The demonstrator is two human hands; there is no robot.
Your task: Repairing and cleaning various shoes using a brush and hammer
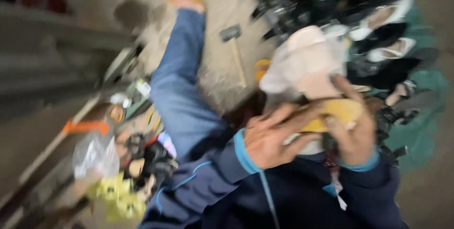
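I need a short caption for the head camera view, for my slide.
Both hands, left hand and right hand, hold a yellow sole-like piece above scattered shoes.

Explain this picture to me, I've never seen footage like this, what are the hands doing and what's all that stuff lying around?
One camera sits on a person's head and looks down, so the blurred picture is that person's own view. There is no machine. The left hand and right hand, in dark blue sleeves, together hold a yellow sole, with a pale shoe just above it. A leg in jeans stretches over the ground. A hammer lies on the ground. More shoes are heaped at upper right; a clear bag and small clutter lie at lower left.
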